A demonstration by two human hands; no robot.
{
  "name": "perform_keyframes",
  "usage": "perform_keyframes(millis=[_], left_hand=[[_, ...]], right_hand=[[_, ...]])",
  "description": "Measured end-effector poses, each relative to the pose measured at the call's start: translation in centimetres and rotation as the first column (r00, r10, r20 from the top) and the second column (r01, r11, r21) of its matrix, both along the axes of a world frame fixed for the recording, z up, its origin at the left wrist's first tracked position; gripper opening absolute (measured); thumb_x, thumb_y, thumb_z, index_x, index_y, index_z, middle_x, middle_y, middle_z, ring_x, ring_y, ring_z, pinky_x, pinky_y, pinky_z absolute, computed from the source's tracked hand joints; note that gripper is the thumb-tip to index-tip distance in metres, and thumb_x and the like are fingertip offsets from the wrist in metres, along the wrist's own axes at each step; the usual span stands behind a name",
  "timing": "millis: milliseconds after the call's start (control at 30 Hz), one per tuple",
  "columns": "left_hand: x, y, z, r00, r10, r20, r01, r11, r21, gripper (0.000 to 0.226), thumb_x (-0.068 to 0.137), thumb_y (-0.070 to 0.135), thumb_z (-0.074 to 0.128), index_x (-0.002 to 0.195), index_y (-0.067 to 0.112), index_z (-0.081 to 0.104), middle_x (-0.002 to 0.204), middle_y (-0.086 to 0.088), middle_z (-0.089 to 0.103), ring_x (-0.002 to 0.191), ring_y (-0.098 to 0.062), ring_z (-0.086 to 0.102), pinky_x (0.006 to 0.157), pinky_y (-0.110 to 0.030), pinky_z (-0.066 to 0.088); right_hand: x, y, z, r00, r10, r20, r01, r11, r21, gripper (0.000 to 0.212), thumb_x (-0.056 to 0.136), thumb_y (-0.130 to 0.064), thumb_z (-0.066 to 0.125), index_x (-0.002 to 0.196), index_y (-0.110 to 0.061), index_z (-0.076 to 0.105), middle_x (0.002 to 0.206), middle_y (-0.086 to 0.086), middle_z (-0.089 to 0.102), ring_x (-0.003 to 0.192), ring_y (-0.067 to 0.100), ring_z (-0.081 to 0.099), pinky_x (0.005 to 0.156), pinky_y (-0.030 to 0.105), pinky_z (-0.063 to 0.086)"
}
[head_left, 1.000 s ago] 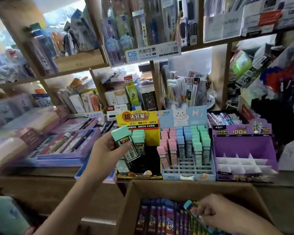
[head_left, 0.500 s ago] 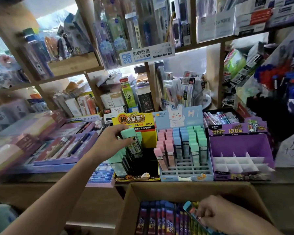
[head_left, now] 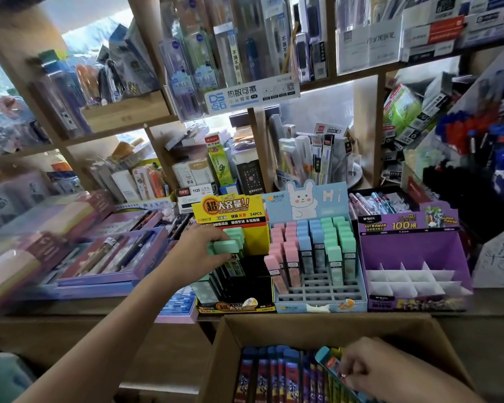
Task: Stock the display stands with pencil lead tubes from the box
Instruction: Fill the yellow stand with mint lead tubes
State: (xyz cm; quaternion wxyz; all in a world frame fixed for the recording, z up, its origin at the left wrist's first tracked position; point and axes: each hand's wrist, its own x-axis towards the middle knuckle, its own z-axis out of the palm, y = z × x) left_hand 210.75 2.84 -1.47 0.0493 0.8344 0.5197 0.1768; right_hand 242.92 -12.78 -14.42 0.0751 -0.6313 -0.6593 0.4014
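My left hand (head_left: 197, 254) grips a mint-capped lead tube (head_left: 227, 247), holding it inside the yellow-and-black display stand (head_left: 256, 237) beside other mint tubes standing there. To its right stands a blue rabbit stand (head_left: 317, 301) with rows of pink, blue and green tubes, then a purple stand (head_left: 413, 248) whose white dividers hold nothing. The cardboard box (head_left: 326, 327) sits at the bottom, with dark blue tubes (head_left: 271, 373) packed upright. My right hand (head_left: 373, 370) is in the box, fingers closed on a teal-capped tube (head_left: 328, 360).
Wooden shelves (head_left: 256, 132) behind the stands are crowded with pens and packaged stationery. Flat purple pen gift boxes (head_left: 111, 257) lie to the left on the counter. A rack of red and blue pens (head_left: 477, 135) leans in at the right.
My left hand moved forward and right with the mint tube, from in front of the yellow stand down into its slots. My right hand stayed in the box on the teal-capped tube.
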Motion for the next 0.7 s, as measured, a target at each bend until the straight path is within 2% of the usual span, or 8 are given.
perform_keyframes(millis=[133, 233, 300, 500, 700], left_hand=[[-0.4, -0.2, -0.1, 1.0, 0.025, -0.017, -0.025, 1.0, -0.011, 0.023, 0.086, 0.031, 0.078, 0.107, 0.024, 0.075, 0.108, 0.008, 0.068, 0.112, -0.019, 0.048, 0.103, -0.045, 0.037], [-0.6, -0.4, -0.1, 0.999, 0.024, 0.026, -0.024, 1.0, 0.001, 0.019, 0.089, 0.032, 0.075, 0.108, 0.028, 0.073, 0.106, 0.015, 0.066, 0.111, -0.018, 0.05, 0.102, -0.048, 0.041], [-0.5, -0.5, 0.0, 0.998, 0.024, 0.065, -0.025, 0.999, 0.021, 0.015, 0.089, 0.03, 0.075, 0.104, 0.029, 0.073, 0.103, 0.018, 0.066, 0.109, -0.016, 0.052, 0.1, -0.047, 0.042], [0.0, -0.8, -0.3, 0.993, 0.037, 0.112, -0.051, 0.992, 0.119, 0.01, 0.086, 0.019, 0.078, 0.094, 0.023, 0.074, 0.095, 0.012, 0.068, 0.099, -0.014, 0.054, 0.09, -0.033, 0.043], [0.2, -1.1, -0.2, 0.993, 0.053, 0.11, -0.066, 0.992, 0.112, 0.006, 0.088, 0.02, 0.077, 0.094, 0.02, 0.076, 0.095, 0.011, 0.068, 0.096, -0.013, 0.056, 0.092, -0.035, 0.045]], right_hand=[[-0.4, 0.0, 0.7, 1.0, 0.019, 0.016, -0.019, 1.0, -0.009, 0.011, 0.086, -0.045, 0.074, 0.095, -0.044, 0.067, 0.1, -0.013, 0.065, 0.087, -0.001, 0.065, 0.077, 0.018, 0.05], [-0.6, 0.0, 1.0, 0.999, 0.031, 0.031, -0.031, 1.0, -0.006, 0.01, 0.089, -0.042, 0.073, 0.097, -0.042, 0.066, 0.101, -0.012, 0.064, 0.087, -0.001, 0.065, 0.073, 0.015, 0.047], [-0.6, -0.1, 1.2, 0.999, 0.026, 0.032, -0.026, 1.0, 0.006, 0.01, 0.09, -0.042, 0.072, 0.097, -0.042, 0.065, 0.101, -0.012, 0.063, 0.087, -0.001, 0.064, 0.074, 0.015, 0.047], [-0.5, -0.4, 1.4, 1.0, 0.002, 0.005, -0.002, 1.0, 0.009, 0.009, 0.09, -0.044, 0.071, 0.097, -0.044, 0.065, 0.101, -0.012, 0.065, 0.086, -0.003, 0.064, 0.071, 0.012, 0.044], [-0.2, 0.0, 0.7, 1.0, -0.025, -0.006, 0.025, 0.998, -0.065, 0.011, 0.083, -0.049, 0.074, 0.091, -0.048, 0.066, 0.096, -0.015, 0.068, 0.08, -0.006, 0.066, 0.07, 0.014, 0.046]])
